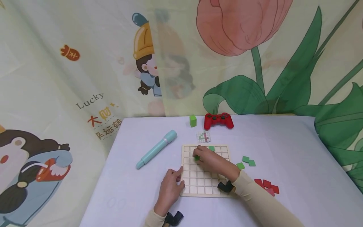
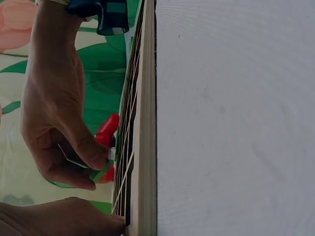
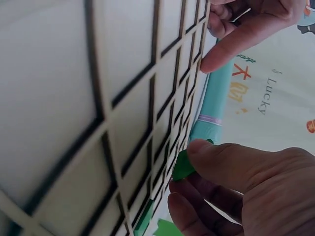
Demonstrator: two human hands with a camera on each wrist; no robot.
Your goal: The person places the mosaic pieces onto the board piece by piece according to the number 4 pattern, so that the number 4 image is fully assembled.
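My right hand is over the upper left part of a wooden grid board, pinching a green square tile between thumb and fingers. Another green tile lies in a cell of the board's top row. My left hand is at the board's left edge, its fingertips touching the rim. In the left wrist view, a digit of that hand meets the frame, and the right hand's tile shows beyond.
Right of the board lie three loose green tiles and several red tiles. Behind it are a small pattern card, a green block and a red game controller. A teal tube with a wider end lies to the left.
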